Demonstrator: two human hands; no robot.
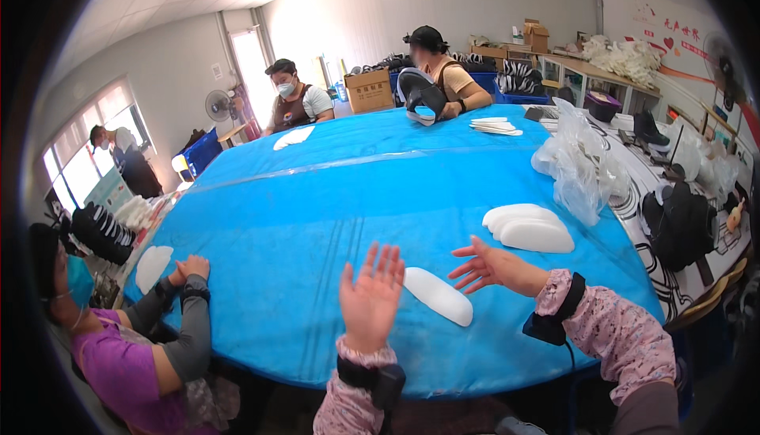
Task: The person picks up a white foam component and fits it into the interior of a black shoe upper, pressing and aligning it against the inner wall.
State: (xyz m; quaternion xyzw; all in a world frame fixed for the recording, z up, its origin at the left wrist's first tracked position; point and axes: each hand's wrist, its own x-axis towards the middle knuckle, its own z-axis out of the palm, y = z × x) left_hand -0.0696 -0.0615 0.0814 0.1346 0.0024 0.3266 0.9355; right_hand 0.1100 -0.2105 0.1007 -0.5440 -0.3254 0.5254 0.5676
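Both my hands are raised over a table with a blue plastic cover point(317, 213). My left hand point(372, 300) is open, fingers stretched and pointing away from me. To its right, my right hand point(500, 267) is also open, its fingers spread toward the left. Between them a single white insole point(438, 296) lies flat on the cover, and neither hand grips it. Beyond my right hand is a fanned stack of several white insoles point(530, 227). Pink patterned sleeves and black wrist straps cover both my forearms.
A co-worker in purple point(131, 364) sits at the left with clasped hands near white insoles point(153, 267). Across the table, one person holds a dark shoe point(421, 91); another sits behind more insoles point(294, 137). Clear plastic bags point(582, 166) and a black bag point(681, 225) lie at right.
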